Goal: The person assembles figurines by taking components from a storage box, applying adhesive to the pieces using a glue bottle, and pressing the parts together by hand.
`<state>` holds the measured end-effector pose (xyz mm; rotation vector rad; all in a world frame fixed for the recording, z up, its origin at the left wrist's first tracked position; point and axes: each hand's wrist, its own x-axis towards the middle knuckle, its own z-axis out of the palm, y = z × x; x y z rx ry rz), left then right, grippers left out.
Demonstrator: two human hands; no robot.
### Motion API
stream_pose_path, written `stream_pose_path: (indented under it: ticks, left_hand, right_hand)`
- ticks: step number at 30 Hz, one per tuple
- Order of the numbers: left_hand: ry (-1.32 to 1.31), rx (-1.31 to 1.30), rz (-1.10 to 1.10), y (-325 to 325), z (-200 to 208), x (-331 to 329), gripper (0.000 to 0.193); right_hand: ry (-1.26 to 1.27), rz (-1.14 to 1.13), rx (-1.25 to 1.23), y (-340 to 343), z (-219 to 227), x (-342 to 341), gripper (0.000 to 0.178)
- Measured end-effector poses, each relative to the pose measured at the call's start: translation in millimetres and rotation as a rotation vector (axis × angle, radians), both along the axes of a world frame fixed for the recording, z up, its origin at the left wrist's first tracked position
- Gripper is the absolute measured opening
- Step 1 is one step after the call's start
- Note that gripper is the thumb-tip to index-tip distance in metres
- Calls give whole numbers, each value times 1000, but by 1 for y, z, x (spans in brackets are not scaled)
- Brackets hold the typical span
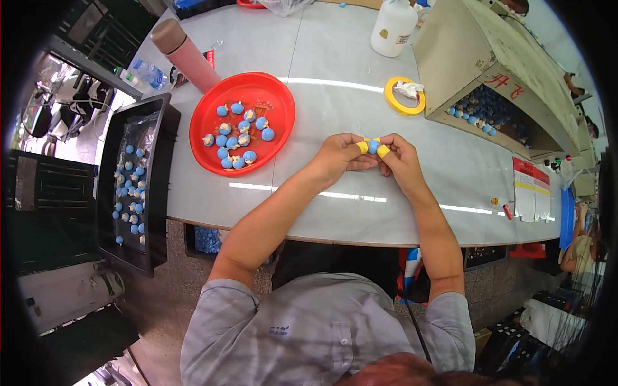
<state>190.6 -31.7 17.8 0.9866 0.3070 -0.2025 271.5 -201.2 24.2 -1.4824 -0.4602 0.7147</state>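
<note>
Between the fingertips of both hands, a small blue ball-shaped piece [373, 147] is pinched above the grey table. My left hand [341, 156] closes on it from one side, and my right hand [400, 161] closes on it from the other. Yellow tape or covers wrap the thumbs and some fingertips. To the left lies a round red tray [201, 122] holding several blue balls with cream-coloured parts on them. What detail the held piece has beneath the fingers is hidden.
A black bin [158, 193] with more blue balls stands at the left edge. Behind the red tray is a pink bottle [193, 61]. A yellow tape roll [389, 100], a white jug [393, 29] and a beige metal cabinet [450, 38] with blue pieces inside stand at the far right.
</note>
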Motion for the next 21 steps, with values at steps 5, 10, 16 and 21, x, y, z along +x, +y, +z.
stream_pose_path:
  ticks: [5,10,16,21]
  left_hand:
    - [1,2,19,-2,1,-1,27]
    - [17,8,24,-3,1,0,28]
    - [13,85,41,-1,5,-3,30]
    - [-33,17,80,-3,1,-1,27]
  right_hand:
    - [-33,-22,-61,-2,-7,1,15]
    - [-32,-16,-88,-2,-5,1,16]
    - [-56,-6,-47,4,-5,-2,15]
    - [-44,-77,58,2,-8,2,11]
